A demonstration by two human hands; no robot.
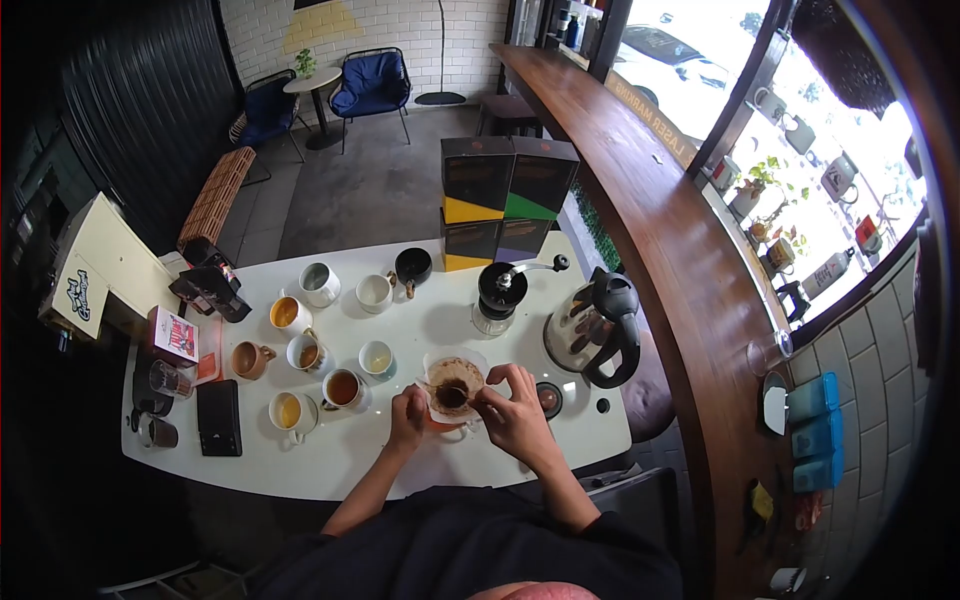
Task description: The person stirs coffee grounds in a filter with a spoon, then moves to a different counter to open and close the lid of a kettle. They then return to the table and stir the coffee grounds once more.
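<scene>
A white paper coffee filter [470, 368] with wet brown grounds on its wall and a dark middle sits over an orange-tinted vessel [445, 427] at the table's front. My left hand [405, 420] is closed at the filter's left edge. On the other side, my right hand [518, 412] pinches the right edge between thumb and fingers. The fingertips partly cover the paper. Just behind the filter stands a hand coffee grinder [500, 290] with its crank pointing right. A steel kettle [580, 325] with a black handle is to the right.
Several cups stand left of my hands, including a mug of dark tea-coloured liquid [343, 388] and a pale cup [377, 359]. Stacked black boxes [480, 175] rise at the back. A black tray-like scale [219, 418] lies left. A wooden counter [640, 200] runs along the right.
</scene>
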